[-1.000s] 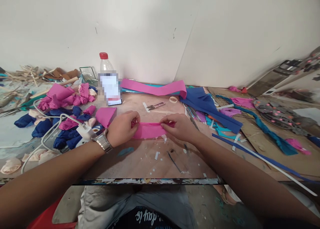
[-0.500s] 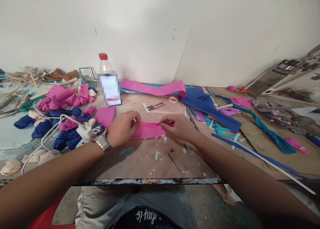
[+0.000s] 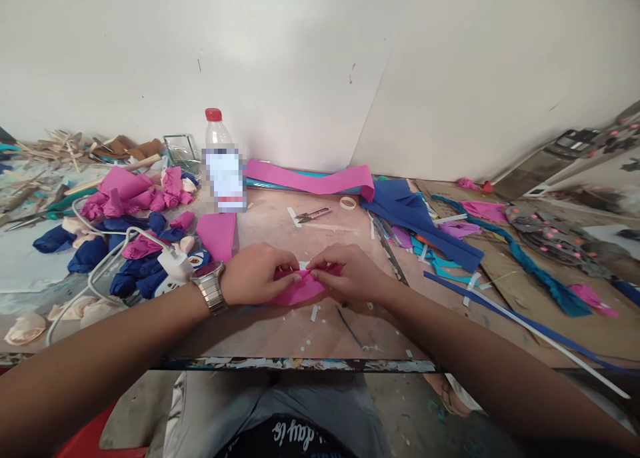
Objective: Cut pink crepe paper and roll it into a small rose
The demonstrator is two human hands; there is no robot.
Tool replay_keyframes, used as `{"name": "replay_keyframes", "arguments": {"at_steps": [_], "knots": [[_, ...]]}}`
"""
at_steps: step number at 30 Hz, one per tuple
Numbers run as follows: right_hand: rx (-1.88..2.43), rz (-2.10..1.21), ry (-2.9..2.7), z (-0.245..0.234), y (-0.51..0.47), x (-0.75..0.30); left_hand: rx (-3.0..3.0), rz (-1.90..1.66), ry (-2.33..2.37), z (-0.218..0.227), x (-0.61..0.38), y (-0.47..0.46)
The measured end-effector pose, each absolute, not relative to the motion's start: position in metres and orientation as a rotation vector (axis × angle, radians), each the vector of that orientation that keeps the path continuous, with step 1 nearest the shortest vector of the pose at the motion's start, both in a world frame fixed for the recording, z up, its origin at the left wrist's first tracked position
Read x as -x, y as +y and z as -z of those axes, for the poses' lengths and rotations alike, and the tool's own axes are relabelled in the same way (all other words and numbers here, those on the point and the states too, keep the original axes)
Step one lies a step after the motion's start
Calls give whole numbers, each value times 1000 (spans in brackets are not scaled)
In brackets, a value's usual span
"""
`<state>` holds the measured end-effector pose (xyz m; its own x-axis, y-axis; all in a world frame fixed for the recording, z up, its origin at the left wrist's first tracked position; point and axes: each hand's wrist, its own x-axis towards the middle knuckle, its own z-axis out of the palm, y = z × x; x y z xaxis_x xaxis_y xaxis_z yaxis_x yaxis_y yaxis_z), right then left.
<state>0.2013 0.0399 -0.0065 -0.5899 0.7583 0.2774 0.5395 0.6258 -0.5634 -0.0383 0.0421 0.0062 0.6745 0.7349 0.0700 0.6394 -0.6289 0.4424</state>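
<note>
A small pink strip of foam sheet [image 3: 300, 289] lies bunched on the wooden board [image 3: 320, 325] in front of me. My left hand [image 3: 257, 275], with a metal watch on the wrist, pinches its left end with curled fingers. My right hand [image 3: 350, 271] pinches the right end, fingertips nearly meeting those of the left hand over the middle. Most of the strip is hidden under the fingers.
A pile of pink and blue rolled pieces [image 3: 130, 238] and a white cable with a plug [image 3: 175, 263] lie at left. A plastic bottle [image 3: 223, 165], thread snips [image 3: 311, 214], a long pink strip [image 3: 310, 178] and blue sheets [image 3: 415, 221] lie behind.
Both hands have come closer together and slightly nearer to me; the pink strip, stretched flat between them before, is now bunched up short under the fingers.
</note>
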Motion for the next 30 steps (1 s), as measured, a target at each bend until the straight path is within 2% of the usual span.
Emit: {"name": "replay_keyframes", "arguments": {"at_steps": [13,20,30], "knots": [[1063,-776,-2285,2,34,-197,-2461,-321,1007,-12,38,40],[1223,-776,-2338,2,50,-212,-2445,-288,1093,-11,39,44],[1209,-678,-2315,-3,55,-216,-2590,-269,1369,-8,40,48]]}}
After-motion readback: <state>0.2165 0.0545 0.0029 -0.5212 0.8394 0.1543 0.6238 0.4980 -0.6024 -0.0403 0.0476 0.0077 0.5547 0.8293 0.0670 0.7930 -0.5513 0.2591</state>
